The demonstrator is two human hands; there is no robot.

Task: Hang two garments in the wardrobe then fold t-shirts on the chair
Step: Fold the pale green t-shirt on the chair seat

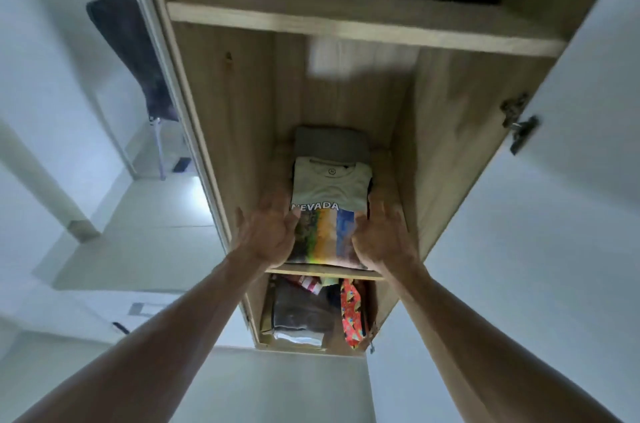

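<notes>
A folded pale t-shirt (pixel 329 194) printed with NEVADA and a striped colour picture lies on a wooden wardrobe shelf (pixel 325 271), on top of a stack. Behind it sits a folded grey garment (pixel 330 144). My left hand (pixel 266 232) is at the shirt's left edge with fingers spread, fingertips touching the fabric. My right hand (pixel 379 239) is at the shirt's right edge, fingers straight along its side. Neither hand curls round the shirt. A dark chair (pixel 133 55) stands to the left of the wardrobe.
The wardrobe (pixel 242 83) is open, its white door (pixel 571 180) swung out on the right with a metal hinge (pixel 517 125). The upper shelf (pixel 346 17) holds bottles and dark blue items. The lower compartment holds folded dark clothes (pixel 301 312) and a red patterned cloth (pixel 351 312).
</notes>
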